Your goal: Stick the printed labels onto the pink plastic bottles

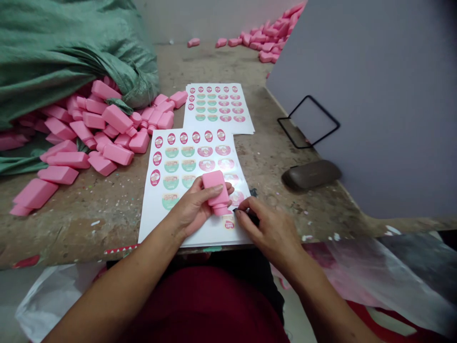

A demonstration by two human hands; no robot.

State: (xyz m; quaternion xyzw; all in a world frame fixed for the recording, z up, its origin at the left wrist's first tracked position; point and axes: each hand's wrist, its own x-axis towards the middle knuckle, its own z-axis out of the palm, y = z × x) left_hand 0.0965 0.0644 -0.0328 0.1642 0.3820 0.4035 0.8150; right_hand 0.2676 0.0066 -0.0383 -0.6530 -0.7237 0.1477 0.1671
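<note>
A pink plastic bottle [215, 188] lies in my left hand [200, 202], thumb across its front and fingers behind it, its neck pointing down toward me. Just right of the neck, my right hand [269, 228] is closed in a pinch around a small black tool [253, 217]; its dark tip shows by the fingertips, but its kind is hidden. Under both hands is a white sticker sheet [150, 228] with rows of oval crimson, green and pink labels. One pink-and-cream label [229, 223] shows on the sheet below the bottle neck.
Many pink bottles [114, 119] spill from a green sack [71, 47] on the left. A second sticker sheet [217, 125] lies behind. To the right are a brown case [312, 175], a black wire frame [323, 116] and a large grey panel [378, 95]. More bottles [269, 40] are heaped far back.
</note>
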